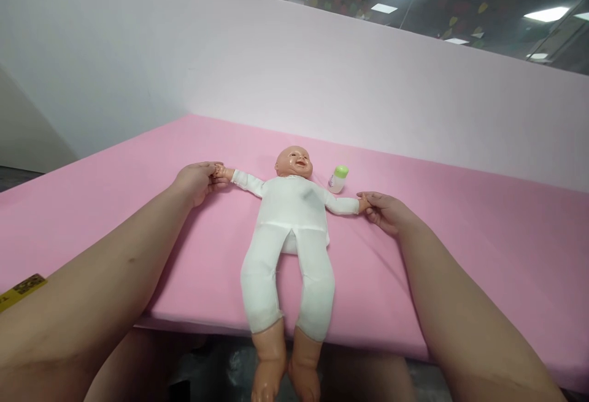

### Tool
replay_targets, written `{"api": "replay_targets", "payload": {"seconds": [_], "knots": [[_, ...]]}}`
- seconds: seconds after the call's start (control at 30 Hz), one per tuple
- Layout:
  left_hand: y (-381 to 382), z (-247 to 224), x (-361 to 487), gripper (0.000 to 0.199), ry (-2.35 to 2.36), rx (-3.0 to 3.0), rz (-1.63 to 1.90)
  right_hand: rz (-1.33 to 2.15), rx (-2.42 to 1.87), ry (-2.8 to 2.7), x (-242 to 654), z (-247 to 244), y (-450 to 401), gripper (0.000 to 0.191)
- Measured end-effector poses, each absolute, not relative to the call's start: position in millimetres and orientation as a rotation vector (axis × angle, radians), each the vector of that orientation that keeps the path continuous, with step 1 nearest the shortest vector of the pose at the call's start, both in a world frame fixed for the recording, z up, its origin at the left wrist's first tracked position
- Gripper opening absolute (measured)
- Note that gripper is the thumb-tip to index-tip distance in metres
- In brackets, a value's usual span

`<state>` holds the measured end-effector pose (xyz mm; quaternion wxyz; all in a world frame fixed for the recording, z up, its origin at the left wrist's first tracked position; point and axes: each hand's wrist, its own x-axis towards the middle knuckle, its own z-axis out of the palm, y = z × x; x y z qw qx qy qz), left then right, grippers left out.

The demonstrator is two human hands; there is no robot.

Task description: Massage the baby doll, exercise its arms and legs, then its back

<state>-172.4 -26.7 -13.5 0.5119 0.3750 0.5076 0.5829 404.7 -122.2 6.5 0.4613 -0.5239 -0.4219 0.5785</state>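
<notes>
A baby doll (294, 205) with a white cloth body lies on its back on the pink padded surface (202, 267). Its head points away from me, and its feet hang over the near edge. Both of its arms are stretched out sideways. My left hand (199, 182) grips the doll's hand on the left between thumb and fingers. On the other side, my right hand (385, 210) pinches the doll's other hand. A small bottle (338, 180) with a green cap stands beside the doll's head, a little beyond its right-hand arm.
Behind the padded surface rises a pale wall (322, 77), with dark glass and ceiling lights above it. My legs are partly visible below the near edge. A yellow label (22, 291) shows at my left forearm.
</notes>
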Motion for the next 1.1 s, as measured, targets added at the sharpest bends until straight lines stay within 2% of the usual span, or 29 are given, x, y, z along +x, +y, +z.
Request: {"api": "replay_targets", "payload": {"seconds": [0.23, 0.3, 0.5, 0.6, 0.73, 0.93, 1.1], "knots": [[-30.8, -18.4, -176.6, 0.048, 1.085, 1.025, 1.36, 1.498, -1.216, -1.018, 410.5, 4.5, -124.8, 0.039], [-30.3, -19.7, -176.9, 0.046, 1.091, 1.033, 1.369, 1.491, -1.216, -1.066, 409.9, 5.5, -126.2, 0.039], [-28.0, -19.1, -174.9, 0.031, 1.163, 1.013, 1.397, 1.46, -1.262, -1.233, 401.5, 11.9, -131.2, 0.025], [-28.6, -16.5, -172.9, 0.023, 1.21, 0.993, 1.395, 1.412, -1.32, -1.198, 395.5, 14.6, -131.5, 0.026], [-29.4, -14.0, -172.7, 0.02, 1.219, 0.951, 1.383, 1.38, -1.364, -1.075, 394.5, 13.0, -126.8, 0.015], [-28.9, -13.8, -173.8, 0.03, 1.19, 0.893, 1.407, 1.487, -1.249, -0.99, 406.7, 5.2, -120.8, 0.036], [-32.3, -13.5, -172.7, 0.026, 1.173, 0.936, 1.403, 1.51, -1.221, -1.029, 410.0, 4.1, -122.0, 0.036]]}}
